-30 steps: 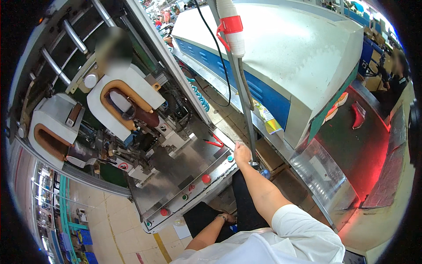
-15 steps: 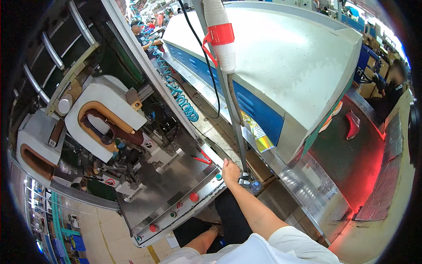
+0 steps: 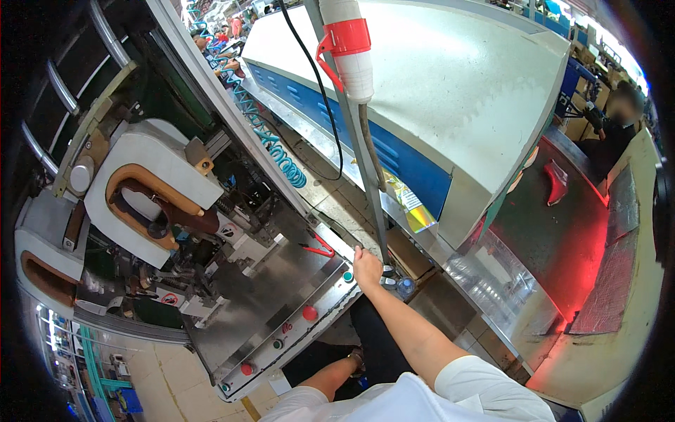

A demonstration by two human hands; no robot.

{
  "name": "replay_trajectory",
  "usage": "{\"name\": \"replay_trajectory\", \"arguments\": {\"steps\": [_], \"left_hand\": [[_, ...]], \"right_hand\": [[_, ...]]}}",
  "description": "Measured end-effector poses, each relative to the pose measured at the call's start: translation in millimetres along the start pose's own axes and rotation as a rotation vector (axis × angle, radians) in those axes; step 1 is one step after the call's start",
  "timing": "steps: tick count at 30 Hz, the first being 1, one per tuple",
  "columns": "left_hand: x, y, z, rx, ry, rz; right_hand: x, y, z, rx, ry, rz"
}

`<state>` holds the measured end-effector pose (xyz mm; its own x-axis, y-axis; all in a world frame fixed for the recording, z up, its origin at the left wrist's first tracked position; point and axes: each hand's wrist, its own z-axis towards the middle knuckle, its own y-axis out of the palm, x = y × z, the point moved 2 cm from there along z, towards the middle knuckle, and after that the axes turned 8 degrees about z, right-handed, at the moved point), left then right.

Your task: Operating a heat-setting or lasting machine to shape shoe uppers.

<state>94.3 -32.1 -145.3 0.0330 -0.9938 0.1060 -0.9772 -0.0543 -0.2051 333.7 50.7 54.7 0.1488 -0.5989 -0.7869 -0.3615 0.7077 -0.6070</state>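
Observation:
My right hand (image 3: 366, 269) is at the right front corner of the machine table (image 3: 260, 295), just beside a green button (image 3: 348, 276). Its fingers are curled; whatever may be inside them is hidden. My left forearm (image 3: 327, 380) reaches down in front of my dark trousers, and the fingers of my left hand are not visible. On the machine, a dark brown leather piece (image 3: 186, 218), shaped like a shoe upper, sits within a U-shaped tan pad (image 3: 133, 176). A red-handled tool (image 3: 320, 246) lies on the table near my right hand.
Red buttons (image 3: 310, 313) line the table's front edge. A grey post (image 3: 369, 183) carries a red-and-white plug connector (image 3: 349, 42). Behind stands a large white-and-blue machine (image 3: 450, 84). A red shoe piece (image 3: 555, 183) lies on the dark belt at right, near another person (image 3: 619, 133).
The view has shifted slightly, moving the machine a little to the left in the picture. My right hand stays at the table corner. The red shoe piece has moved slightly left in view.

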Motion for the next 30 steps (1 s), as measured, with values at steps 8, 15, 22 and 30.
{"name": "replay_trajectory", "arguments": {"steps": [8, 15, 22, 30], "left_hand": [[-3, -4, 0, 0.02, 0.006, 0.062], [8, 19, 10, 0.036, 0.02, 0.139], [-11, -18, -4, 0.027, 0.012, 0.193], [-11, 12, -2, 0.017, -0.01, 0.297]], "right_hand": [[-4, -3, -5, -0.003, -0.011, 0.022], [-4, -2, -4, -0.009, -0.018, 0.013], [-5, 0, -3, -0.012, -0.016, -0.003], [-1, 1, -2, 0.049, -0.033, 0.017]]}}
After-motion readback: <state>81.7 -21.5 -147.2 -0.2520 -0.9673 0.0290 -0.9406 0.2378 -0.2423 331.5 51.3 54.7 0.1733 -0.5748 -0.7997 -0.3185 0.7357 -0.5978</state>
